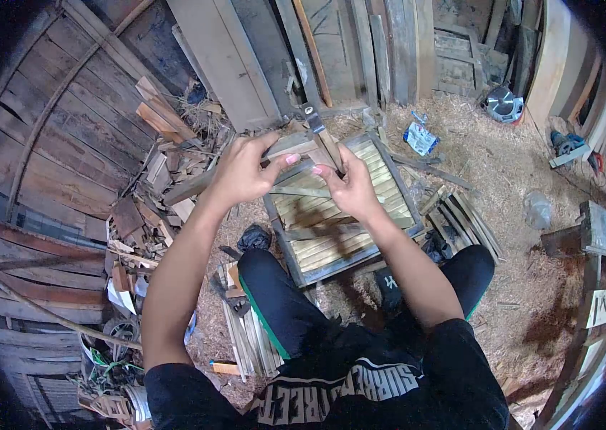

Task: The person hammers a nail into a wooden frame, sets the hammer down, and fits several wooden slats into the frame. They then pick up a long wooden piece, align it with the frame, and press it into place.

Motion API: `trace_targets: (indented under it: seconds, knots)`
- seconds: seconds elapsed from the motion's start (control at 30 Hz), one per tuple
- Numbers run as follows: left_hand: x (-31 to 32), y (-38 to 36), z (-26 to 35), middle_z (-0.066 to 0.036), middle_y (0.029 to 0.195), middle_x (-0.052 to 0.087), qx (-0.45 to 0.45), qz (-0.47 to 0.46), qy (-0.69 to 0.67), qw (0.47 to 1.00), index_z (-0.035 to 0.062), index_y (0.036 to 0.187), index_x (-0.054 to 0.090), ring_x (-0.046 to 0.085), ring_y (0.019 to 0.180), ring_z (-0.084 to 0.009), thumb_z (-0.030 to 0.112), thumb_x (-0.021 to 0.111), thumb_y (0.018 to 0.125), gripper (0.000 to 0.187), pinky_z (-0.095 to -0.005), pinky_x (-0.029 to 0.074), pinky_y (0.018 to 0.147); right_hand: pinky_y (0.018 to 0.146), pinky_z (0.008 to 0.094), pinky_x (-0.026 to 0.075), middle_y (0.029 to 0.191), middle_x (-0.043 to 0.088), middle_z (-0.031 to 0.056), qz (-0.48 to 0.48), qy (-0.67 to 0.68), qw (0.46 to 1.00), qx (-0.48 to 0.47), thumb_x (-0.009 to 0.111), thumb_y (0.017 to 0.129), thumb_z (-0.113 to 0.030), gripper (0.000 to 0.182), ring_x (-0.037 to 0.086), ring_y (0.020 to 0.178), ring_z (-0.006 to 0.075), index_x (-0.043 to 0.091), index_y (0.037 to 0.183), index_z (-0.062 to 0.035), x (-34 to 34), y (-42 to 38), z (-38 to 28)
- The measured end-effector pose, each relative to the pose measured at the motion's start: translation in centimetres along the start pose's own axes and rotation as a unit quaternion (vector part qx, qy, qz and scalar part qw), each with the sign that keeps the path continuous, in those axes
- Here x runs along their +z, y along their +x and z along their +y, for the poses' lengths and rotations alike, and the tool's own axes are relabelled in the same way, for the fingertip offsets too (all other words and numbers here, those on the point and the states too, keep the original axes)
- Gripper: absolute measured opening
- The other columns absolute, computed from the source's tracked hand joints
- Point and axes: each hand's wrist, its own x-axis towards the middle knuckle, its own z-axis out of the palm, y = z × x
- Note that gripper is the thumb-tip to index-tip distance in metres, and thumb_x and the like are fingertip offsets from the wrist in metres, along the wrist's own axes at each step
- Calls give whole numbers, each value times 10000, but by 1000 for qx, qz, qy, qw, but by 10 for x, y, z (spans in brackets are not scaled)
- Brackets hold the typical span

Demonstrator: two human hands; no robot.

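My left hand is closed around a length of wood, its thumb along the near side. The wood seems to run back under my wrist to the lower left. Close beside its end, my right hand grips a hammer by its wooden handle, the metal head pointing up and away. Below both hands lies a slatted wooden shutter with a dark frame and pale slats, between my knees. Loose strips of wood lie across its slats.
Scrap wood is heaped at the left by the plank wall. Thin slats lie right of the shutter. Farther right are a circular saw, a blue power tool and a blue-white packet. Boards lean at the back.
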Motion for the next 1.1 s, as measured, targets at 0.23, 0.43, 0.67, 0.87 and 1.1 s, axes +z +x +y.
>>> trace_targets:
  seconds: [0.23, 0.43, 0.67, 0.87, 1.1]
  knots:
    - [1, 0, 2, -287, 895, 727, -22, -6, 6, 1000, 19, 1148, 746, 724, 868, -479, 322, 760, 950, 362, -520, 562, 766, 942, 327, 531, 1155, 754, 153, 22, -7, 999, -31, 731, 1004, -77, 389, 697, 1068, 172, 594, 1349, 39, 2, 0, 1]
    - [1, 0, 2, -281, 877, 726, -17, 6, 11, 1000, 16, 1116, 750, 724, 871, -480, 356, 787, 932, 388, -519, 564, 765, 797, 367, 568, 1019, 766, 226, 44, -61, 996, -48, 761, 983, -138, 374, 759, 906, 260, 598, 1266, 45, 2, -1, 0]
    - [1, 0, 4, -275, 892, 733, -19, 7, 4, 1000, 10, 1093, 750, 730, 878, -474, 367, 784, 937, 390, -519, 566, 772, 715, 380, 567, 970, 752, 252, 48, -131, 990, -17, 765, 978, -161, 358, 765, 840, 369, 600, 1227, 37, 1, -3, -1]
    - [8, -6, -11, -287, 941, 735, -20, 30, -8, 999, -35, 1139, 716, 744, 906, -461, 297, 784, 940, 393, -487, 557, 795, 777, 341, 559, 946, 772, 163, 64, -23, 997, -48, 788, 978, -151, 308, 728, 855, 180, 652, 1179, 39, 11, 1, 7]
    - [11, -14, -34, -264, 1022, 759, -66, -1, -25, 997, -54, 1205, 712, 760, 980, -373, 366, 835, 903, 531, -450, 565, 880, 850, 285, 520, 986, 754, 69, 30, 27, 998, 41, 790, 985, -131, 322, 606, 933, 80, 716, 1253, 32, 17, -14, 7]
